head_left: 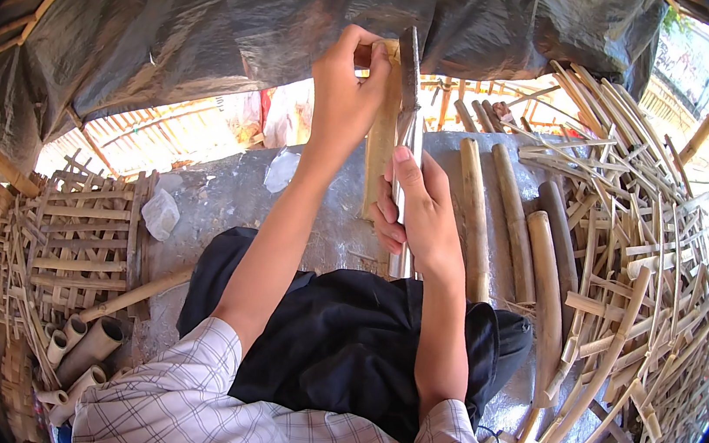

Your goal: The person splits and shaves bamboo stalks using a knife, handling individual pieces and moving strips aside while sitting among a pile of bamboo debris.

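Observation:
My left hand [345,89] grips the top end of an upright bamboo piece [378,150] held in front of me. My right hand [417,207] is closed around the handle of a long dark blade [410,75], whose edge lies against the right side of the bamboo near its top. Both forearms rise from the lower edge over my black-clad lap [341,342]. The lower end of the bamboo is hidden behind my right hand.
Three thick bamboo poles [512,218] lie on the grey ground to the right, beside a big heap of split bamboo strips [648,255]. A woven bamboo frame [81,243] and short cut tubes [86,348] lie at left. A dark tarpaulin [220,22] hangs overhead.

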Demonstrator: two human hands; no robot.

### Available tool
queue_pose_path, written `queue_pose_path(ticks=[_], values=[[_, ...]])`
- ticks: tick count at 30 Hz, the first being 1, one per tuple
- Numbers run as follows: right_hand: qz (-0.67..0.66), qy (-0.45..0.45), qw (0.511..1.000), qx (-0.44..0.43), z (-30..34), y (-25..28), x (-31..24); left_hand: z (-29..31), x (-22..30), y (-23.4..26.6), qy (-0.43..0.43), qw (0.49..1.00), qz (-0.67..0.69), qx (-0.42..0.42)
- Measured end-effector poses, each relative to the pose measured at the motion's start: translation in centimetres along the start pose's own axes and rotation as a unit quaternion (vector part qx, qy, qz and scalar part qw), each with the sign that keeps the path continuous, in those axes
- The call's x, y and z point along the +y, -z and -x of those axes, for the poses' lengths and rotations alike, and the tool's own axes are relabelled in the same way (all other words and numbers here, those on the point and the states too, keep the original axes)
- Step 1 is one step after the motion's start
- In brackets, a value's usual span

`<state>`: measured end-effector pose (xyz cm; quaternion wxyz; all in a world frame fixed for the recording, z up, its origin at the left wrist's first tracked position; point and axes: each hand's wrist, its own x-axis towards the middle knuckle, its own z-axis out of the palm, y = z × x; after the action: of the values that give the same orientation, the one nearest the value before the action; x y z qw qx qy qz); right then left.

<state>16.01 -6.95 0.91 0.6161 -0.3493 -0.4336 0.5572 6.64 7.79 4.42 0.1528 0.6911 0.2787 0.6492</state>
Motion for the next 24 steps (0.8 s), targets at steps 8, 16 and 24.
queue_pose_path(ticks=[8,16,24], values=[[-0.021,-0.029,0.999,-0.021,-0.2,-0.4,1.0,-0.1,-1.2,0.2,0.0,0.999,-0.019,0.039],[0.029,0.003,0.999,0.036,-0.9,-0.6,1.4,-1.0,-0.6,-0.7,-0.012,0.999,-0.025,0.033],[0.235,0.12,0.957,0.117,-2.7,0.9,4.3,-1.1,-0.9,-2.9,-0.024,0.998,-0.053,0.036]])
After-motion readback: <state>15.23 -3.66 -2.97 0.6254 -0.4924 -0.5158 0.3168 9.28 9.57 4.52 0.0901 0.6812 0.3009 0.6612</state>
